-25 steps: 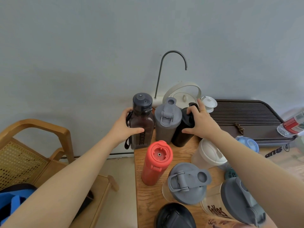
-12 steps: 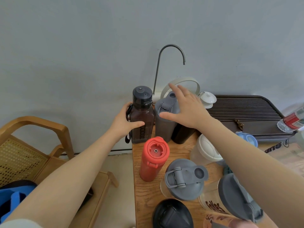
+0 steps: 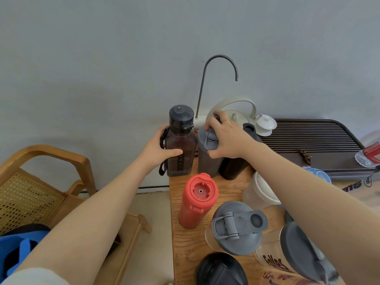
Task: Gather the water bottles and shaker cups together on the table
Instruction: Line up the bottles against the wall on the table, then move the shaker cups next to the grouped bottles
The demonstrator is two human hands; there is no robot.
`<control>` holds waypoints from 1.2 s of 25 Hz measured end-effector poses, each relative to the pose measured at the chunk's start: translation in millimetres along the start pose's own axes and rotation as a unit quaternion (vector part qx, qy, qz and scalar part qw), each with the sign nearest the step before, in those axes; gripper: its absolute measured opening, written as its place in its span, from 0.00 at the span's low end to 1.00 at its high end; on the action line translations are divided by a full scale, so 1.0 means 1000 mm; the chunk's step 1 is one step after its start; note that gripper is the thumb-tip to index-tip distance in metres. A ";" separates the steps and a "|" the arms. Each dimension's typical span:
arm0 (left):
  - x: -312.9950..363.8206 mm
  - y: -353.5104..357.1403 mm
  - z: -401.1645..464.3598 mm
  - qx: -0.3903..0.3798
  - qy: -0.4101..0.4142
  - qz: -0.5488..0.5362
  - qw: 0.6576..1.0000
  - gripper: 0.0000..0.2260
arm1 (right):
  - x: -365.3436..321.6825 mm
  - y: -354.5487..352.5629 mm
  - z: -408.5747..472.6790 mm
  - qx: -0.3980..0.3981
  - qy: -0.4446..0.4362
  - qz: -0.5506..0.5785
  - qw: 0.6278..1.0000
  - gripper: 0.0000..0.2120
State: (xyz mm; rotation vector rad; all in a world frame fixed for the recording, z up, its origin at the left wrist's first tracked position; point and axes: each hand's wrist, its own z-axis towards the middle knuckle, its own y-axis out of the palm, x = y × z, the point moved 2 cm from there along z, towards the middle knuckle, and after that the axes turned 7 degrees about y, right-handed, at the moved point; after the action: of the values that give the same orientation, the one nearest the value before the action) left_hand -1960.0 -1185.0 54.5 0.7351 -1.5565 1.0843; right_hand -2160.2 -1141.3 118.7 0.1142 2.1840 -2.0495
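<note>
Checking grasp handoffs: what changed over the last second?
The right hand let go of the black bottle, moved left and closed over the lid of the grey bottle. The left hand kept its grip on the dark square bottle. The red bottle and the shaker cups did not move.

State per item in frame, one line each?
left hand: gripping dark bottle
right hand: gripping grey shaker's lid
dark bottle: upright, cap shut
grey shaker: upright
red bottle: upright, free
clear shaker: spout uncapped
</note>
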 end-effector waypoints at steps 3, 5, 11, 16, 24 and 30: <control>0.000 0.003 0.000 0.001 0.003 -0.005 1.000 0.32 | 0.021 -0.001 -0.007 -0.014 0.015 -0.017 1.000 0.53; 0.001 0.005 -0.001 0.007 0.005 -0.008 1.000 0.31 | 0.055 -0.006 -0.020 0.005 0.086 0.045 0.995 0.59; 0.004 0.011 -0.003 0.024 -0.014 -0.021 0.999 0.33 | 0.098 0.011 -0.044 -0.053 0.156 0.239 0.957 0.53; 0.010 0.016 -0.006 0.026 -0.018 -0.024 0.999 0.32 | 0.100 0.010 -0.049 -0.017 0.189 0.134 0.973 0.49; 0.011 0.024 -0.003 0.003 -0.012 -0.021 1.000 0.32 | 0.091 -0.015 -0.047 0.022 0.137 0.023 0.990 0.56; 0.014 0.025 -0.006 -0.008 -0.004 -0.034 0.999 0.32 | 0.014 0.001 -0.006 -0.017 0.053 -0.007 0.998 0.50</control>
State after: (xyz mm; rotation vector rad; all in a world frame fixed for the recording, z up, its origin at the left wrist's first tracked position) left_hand -1983.0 -1168.5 61.2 0.7774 -1.5353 1.0199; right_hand -2174.4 -1135.7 115.8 0.2097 2.2858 -2.0577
